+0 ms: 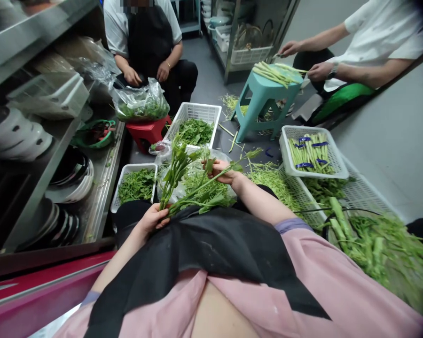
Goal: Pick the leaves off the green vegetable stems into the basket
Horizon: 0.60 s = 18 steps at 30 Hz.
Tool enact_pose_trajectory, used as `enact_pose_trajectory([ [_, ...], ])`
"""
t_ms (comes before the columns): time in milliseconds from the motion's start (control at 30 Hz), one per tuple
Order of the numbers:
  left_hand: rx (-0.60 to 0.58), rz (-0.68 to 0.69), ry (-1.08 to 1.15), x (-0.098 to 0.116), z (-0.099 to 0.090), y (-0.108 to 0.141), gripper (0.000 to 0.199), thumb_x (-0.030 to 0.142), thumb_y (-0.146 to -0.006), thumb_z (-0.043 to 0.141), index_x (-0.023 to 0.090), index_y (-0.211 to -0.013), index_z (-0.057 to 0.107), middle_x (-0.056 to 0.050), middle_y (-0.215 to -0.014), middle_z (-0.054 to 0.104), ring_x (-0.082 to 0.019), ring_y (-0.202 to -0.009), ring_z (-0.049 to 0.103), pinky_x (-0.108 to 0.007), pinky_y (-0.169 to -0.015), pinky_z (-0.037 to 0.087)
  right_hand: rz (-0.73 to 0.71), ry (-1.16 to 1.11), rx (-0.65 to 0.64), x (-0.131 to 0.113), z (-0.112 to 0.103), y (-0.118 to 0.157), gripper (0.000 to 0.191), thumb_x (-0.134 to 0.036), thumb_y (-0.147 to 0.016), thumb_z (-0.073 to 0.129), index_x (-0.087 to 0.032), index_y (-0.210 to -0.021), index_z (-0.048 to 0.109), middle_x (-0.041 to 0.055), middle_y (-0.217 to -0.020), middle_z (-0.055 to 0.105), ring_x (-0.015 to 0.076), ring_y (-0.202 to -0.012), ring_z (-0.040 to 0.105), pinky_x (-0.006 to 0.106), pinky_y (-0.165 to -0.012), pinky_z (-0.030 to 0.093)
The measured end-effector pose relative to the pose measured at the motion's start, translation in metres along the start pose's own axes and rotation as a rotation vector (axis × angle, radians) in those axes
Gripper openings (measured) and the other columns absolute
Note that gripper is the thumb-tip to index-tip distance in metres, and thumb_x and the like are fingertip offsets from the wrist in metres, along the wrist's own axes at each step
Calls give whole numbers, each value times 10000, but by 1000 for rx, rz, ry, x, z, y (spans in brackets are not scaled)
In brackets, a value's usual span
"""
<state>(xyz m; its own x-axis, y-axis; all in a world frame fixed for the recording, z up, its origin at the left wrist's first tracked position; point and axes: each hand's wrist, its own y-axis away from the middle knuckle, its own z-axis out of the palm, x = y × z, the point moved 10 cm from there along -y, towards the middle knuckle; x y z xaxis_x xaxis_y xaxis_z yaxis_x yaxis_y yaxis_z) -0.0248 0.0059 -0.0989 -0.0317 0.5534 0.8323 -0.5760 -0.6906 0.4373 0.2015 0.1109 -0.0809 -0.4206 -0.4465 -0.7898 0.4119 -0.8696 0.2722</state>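
Note:
My left hand is closed round the lower stems of a bunch of leafy green vegetable stalks, just above my black apron. Some stalks stand upright from the fist; others slant off to the right. My right hand has its fingers bent at a leaf of one slanting stalk, and part of its grip is hidden. Beneath the stalks, a clear plastic bag lies open with cut greens in it.
White baskets of greens stand ahead and at left. A basket of bundled asparagus is at right, near piled trimmings. One co-worker handles a bagged bunch on a red stool; another trims stalks at a teal stool. Metal shelving borders the left.

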Motion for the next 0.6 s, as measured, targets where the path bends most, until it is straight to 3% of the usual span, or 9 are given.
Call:
enact_pose_trajectory([
  [133, 13, -23, 26, -7, -2, -2, 558, 516, -627, 806, 84, -947, 655, 57, -406, 432, -17, -289, 247, -147, -309, 99, -22, -52, -9, 1, 11, 7, 227, -241, -698, 704, -144, -879, 607, 27, -816, 645, 61, -574, 484, 176, -499, 399],
  [333, -8, -12, 7, -7, -2, -2, 516, 520, -658, 782, 91, -923, 672, 55, -407, 426, -13, -292, 251, -143, -315, 120, -247, 241, 180, -23, -1, 13, 224, -308, -702, 703, -177, -819, 564, -13, -679, 555, 91, -570, 486, 209, -506, 423],
  [400, -13, -8, -7, -7, -3, -1, 512, 519, -666, 776, 89, -925, 674, 57, -410, 419, -14, -297, 252, -144, -317, 126, -422, 311, 350, -47, -24, 21, 228, -310, -716, 687, -194, -827, 526, -37, -680, 535, 79, -568, 497, 201, -535, 442],
  [500, -9, -16, -17, -8, -6, 2, 519, 522, -664, 778, 85, -923, 672, 64, -404, 400, -13, -301, 241, -146, -321, 112, -604, 272, 729, -78, -81, 43, 196, -313, -785, 613, -209, -845, 458, -62, -700, 521, 46, -524, 475, 167, -515, 423],
  [600, 3, -26, -10, -9, -6, 4, 519, 523, -651, 788, 90, -910, 665, 64, -399, 401, -15, -301, 241, -147, -319, 103, -507, 122, 1082, -78, -145, 62, 152, -226, -813, 554, -212, -826, 403, -88, -647, 476, 32, -466, 430, 152, -486, 402],
])
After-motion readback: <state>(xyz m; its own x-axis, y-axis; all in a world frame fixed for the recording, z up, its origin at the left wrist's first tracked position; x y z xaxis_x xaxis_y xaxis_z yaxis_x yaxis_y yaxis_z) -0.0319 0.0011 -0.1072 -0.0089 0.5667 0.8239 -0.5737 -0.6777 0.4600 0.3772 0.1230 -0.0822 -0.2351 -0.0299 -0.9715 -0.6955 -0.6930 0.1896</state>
